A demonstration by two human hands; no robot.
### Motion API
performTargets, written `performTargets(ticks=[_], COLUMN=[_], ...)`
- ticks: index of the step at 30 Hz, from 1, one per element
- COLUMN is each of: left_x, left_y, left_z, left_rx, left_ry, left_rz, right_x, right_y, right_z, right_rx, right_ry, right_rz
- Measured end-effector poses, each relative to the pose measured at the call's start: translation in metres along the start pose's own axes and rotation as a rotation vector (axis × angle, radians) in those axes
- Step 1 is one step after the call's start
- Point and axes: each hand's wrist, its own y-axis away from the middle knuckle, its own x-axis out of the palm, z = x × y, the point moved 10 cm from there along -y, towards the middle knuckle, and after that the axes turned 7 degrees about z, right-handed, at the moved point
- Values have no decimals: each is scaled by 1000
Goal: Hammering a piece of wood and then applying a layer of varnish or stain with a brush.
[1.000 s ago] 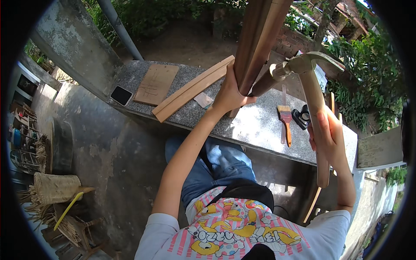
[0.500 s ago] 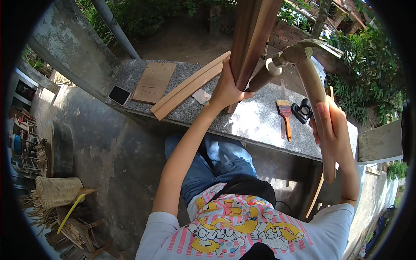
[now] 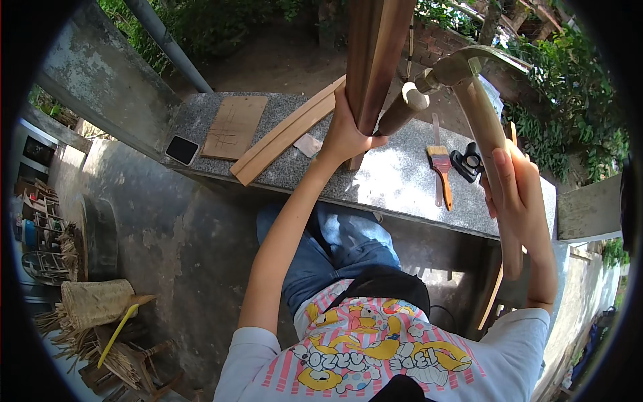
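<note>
My left hand [image 3: 345, 137] grips an upright dark wooden post [image 3: 368, 50], its thumb reaching the lower end of a wooden-handled tool [image 3: 398, 114], possibly a chisel, angled out from the post. My right hand [image 3: 519, 191] is wrapped round the wooden handle of a claw hammer [image 3: 462, 67]. The hammer head is raised beside the tool's pale upper end; whether they touch I cannot tell. Behind my left hand, a pale wooden strip [image 3: 281, 144] lies diagonally on the speckled stone ledge [image 3: 395, 184], near a small pale piece [image 3: 307, 145].
On the ledge lie a phone [image 3: 181, 150], a marked board [image 3: 234, 127], a brush [image 3: 440, 167], a metal ruler [image 3: 436, 124] and a black tool [image 3: 467, 164]. A concrete pillar [image 3: 100, 80] stands left. Woven baskets and straw [image 3: 97, 301] sit lower left.
The post, my left hand and the hammer head have shifted up and left in the picture, while my right hand has risen a little. Both grips stay closed.
</note>
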Motion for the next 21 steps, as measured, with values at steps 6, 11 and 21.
performTargets(ticks=[6,11,21], left_x=[-1,-7,-6], left_y=[-1,1,1], left_z=[-5,-1,0], left_rx=[26,20,6], left_ry=[9,11,-15], left_rz=[-18,-19,-3], right_x=[-78,-27,-56], right_y=[15,9,18], right_z=[41,17,26], right_rx=[-223,-230,-110], right_ry=[-73,-116,-74], right_rz=[-381,-357,-400])
